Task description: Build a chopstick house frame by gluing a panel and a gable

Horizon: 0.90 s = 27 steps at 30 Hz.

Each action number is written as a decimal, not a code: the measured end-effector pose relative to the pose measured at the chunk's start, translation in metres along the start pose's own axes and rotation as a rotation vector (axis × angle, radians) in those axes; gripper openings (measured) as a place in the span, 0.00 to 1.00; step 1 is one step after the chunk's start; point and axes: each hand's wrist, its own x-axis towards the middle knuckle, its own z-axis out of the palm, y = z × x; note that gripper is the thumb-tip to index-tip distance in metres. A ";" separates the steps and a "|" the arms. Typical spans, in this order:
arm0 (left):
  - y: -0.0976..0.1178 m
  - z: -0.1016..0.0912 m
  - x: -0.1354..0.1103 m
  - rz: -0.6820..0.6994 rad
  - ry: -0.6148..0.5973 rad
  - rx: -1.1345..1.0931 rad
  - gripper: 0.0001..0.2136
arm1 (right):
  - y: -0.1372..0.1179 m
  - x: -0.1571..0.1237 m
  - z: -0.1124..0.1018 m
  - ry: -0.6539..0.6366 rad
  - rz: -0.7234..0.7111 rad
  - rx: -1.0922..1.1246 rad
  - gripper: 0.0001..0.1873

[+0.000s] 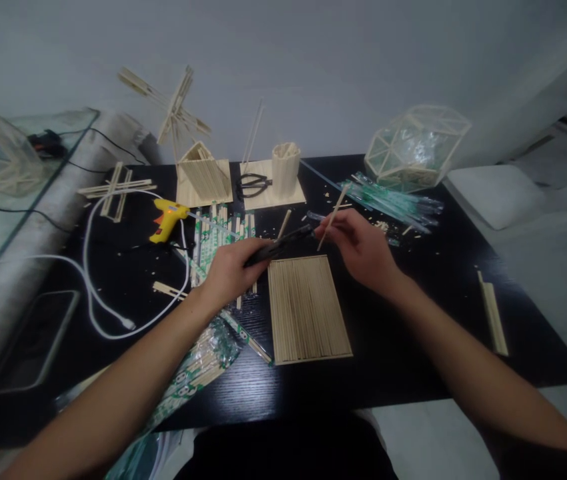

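Observation:
My left hand is closed around a dark elongated tool, whose kind I cannot make out. A short piece of wooden stick shows just behind that tool; whether it is held I cannot tell. In my right hand a thin wooden chopstick is pinched, slanting up and to the right, close to the tool's tip. Below both hands, a flat panel of chopsticks laid side by side lies on the black table, with crosswise sticks along its far and near edges.
Behind stand a slanted stick box and a stick cup, with black scissors beside the cup. A yellow glue gun, white cable and wrapped chopsticks lie left. Green wrappers and loose sticks lie right.

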 end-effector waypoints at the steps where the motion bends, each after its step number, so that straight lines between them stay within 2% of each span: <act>1: 0.000 0.000 0.000 -0.004 0.002 -0.005 0.10 | 0.003 -0.003 0.000 -0.006 0.009 0.004 0.04; 13: 0.004 0.001 0.002 -0.073 -0.003 -0.036 0.08 | 0.005 -0.009 -0.011 -0.125 -0.021 -0.106 0.04; 21: 0.003 0.002 0.002 0.001 0.028 -0.013 0.09 | 0.003 -0.011 -0.013 -0.128 -0.032 -0.106 0.04; 27: 0.001 0.003 0.002 -0.026 0.014 -0.005 0.10 | 0.005 -0.011 -0.012 -0.128 -0.040 -0.120 0.05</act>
